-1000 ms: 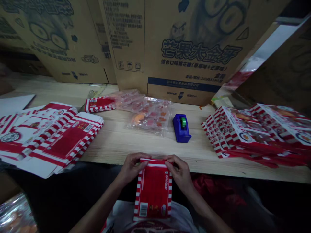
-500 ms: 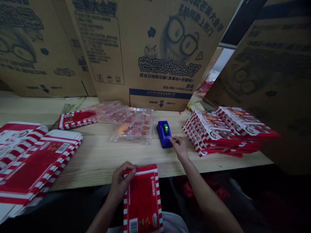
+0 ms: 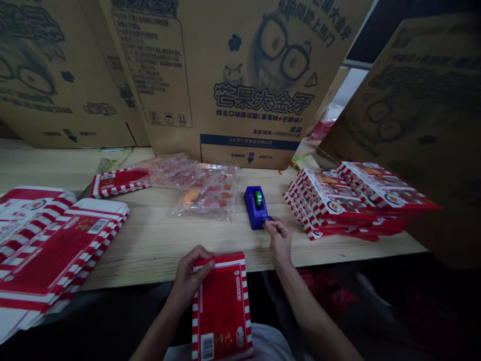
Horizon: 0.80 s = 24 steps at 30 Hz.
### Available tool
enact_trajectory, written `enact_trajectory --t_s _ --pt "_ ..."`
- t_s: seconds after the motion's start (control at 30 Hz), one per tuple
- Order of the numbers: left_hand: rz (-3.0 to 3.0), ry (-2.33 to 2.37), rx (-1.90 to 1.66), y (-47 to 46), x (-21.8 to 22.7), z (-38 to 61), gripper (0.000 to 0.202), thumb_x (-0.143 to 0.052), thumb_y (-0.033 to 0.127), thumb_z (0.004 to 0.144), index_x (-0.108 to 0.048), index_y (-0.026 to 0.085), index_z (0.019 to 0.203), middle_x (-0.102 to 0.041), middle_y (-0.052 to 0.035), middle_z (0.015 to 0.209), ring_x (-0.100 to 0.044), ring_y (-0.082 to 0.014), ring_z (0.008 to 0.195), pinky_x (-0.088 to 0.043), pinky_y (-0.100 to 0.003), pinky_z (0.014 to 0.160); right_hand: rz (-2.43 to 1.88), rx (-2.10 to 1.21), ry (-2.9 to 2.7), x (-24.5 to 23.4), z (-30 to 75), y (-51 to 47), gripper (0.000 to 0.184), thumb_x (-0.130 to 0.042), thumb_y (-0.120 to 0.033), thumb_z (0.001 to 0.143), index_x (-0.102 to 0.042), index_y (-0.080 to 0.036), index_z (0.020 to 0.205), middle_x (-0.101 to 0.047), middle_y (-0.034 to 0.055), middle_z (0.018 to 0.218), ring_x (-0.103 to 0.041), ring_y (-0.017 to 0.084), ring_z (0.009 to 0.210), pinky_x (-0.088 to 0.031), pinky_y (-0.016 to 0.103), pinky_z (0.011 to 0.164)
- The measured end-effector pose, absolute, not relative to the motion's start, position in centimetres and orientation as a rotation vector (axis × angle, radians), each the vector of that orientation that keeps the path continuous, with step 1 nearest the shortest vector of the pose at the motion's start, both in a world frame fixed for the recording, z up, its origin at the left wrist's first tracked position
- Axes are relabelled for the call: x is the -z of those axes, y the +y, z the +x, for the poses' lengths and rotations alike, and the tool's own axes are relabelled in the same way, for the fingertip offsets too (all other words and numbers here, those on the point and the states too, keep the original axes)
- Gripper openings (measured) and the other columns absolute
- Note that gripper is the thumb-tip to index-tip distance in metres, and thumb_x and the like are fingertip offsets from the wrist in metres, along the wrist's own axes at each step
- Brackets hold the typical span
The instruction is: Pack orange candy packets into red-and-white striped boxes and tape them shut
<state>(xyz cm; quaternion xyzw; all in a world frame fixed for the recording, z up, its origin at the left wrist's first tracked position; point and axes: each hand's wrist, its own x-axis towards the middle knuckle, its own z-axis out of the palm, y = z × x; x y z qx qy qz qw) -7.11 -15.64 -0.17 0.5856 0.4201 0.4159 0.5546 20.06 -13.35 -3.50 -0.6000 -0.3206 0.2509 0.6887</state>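
Tall brown cartons (image 3: 259, 105) stand behind a pale wooden table (image 3: 150, 240), and their fronts carry dark printing. At the near edge of this table, before the person's body, is a red box (image 3: 221, 306) with white-striped sides. The left hand (image 3: 191, 273) grips its upper left corner — the thumb lies on the front face. The right hand (image 3: 280, 239) reaches to the front end of a blue tape dispenser (image 3: 255, 208), with thumb and fingers drawn close together; whether they pinch some tape, I cannot tell. Clear packets (image 3: 206, 193) lie left of the dispenser — stacked striped boxes (image 3: 349, 200) are at the right, overlapping printed cardboard pieces (image 3: 67, 255) at the left.
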Motion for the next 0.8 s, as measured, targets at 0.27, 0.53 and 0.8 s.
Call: enact_trajectory --t_s 0.27,0.53,0.8 --pt "1.425 0.918 -0.938 -15.0 -0.2 -5.5 0.013 -0.066 0.027 0.081 -0.06 0.018 0.073 -0.06 -0.0017 0.08 -0.057 -0.0173 0.081 -0.041 -0.028 0.078 -1.365 -0.523 -0.687 4.9 19.9 -13.6 0.022 -0.071 -0.036 0.067 -0.066 -0.015 0.064 -0.059 0.0067 0.093 -0.052 0.022 0.099 -0.039 0.037 0.09" --pt "1.429 0.909 -0.869 -15.0 -0.8 -4.6 0.015 -0.064 0.03 0.081 -0.06 0.017 0.073 -0.06 -0.002 0.08 -0.057 -0.0177 0.08 -0.041 -0.028 0.078 -1.382 -0.836 -1.007 0.3 21.2 -15.5 0.024 -0.073 -0.039 0.068 -0.065 -0.017 0.06 -0.062 0.0053 0.083 -0.056 0.02 0.08 -0.046 0.032 0.072" --pt "1.52 0.786 -0.765 -14.5 -2.7 -2.0 0.016 -0.061 0.03 0.081 -0.062 0.017 0.074 -0.06 -0.0026 0.077 -0.057 -0.018 0.077 -0.042 -0.028 0.075 -1.039 -1.332 -2.593 -9.6 18.4 -12.2 0.013 -0.063 -0.023 0.08 -0.065 -0.014 0.071 -0.058 -0.0005 0.069 -0.051 0.012 0.064 -0.036 0.022 0.061"
